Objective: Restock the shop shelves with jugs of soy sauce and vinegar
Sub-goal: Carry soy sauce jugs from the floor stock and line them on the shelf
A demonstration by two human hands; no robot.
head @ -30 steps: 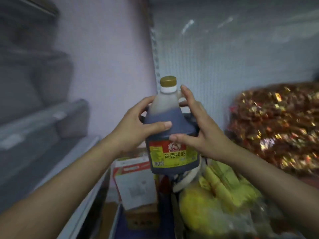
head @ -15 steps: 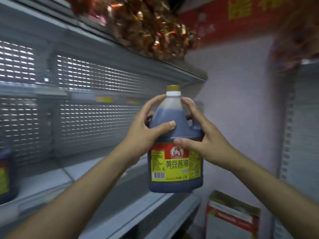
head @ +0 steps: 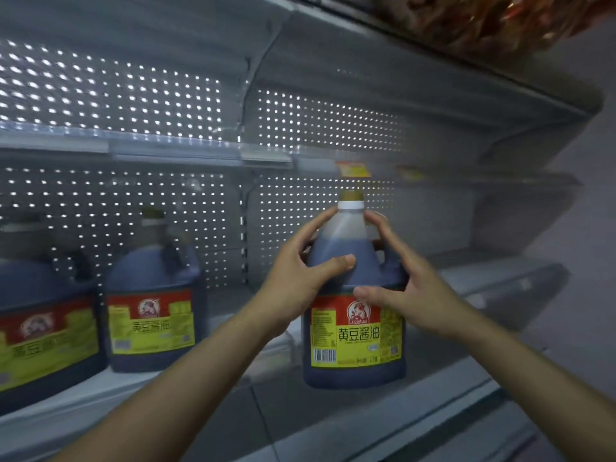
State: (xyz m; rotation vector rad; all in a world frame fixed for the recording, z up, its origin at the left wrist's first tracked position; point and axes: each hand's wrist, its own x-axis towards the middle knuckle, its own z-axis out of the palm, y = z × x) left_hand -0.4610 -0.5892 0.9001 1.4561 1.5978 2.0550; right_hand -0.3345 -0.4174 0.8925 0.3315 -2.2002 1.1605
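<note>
Jug [head: 355, 295] of soy sauce hangs upright above the shelf [head: 383, 411], left hand [head: 293, 281] and right hand [head: 410, 291] wrapped round its shoulders, label outward to match two shelved jugs [head: 151, 295].

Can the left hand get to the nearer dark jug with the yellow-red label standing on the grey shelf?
Probably not yet: the left hand and right hand both grip the held soy sauce jug. Otherwise the way to the standing jug on the shelf looks free.
</note>
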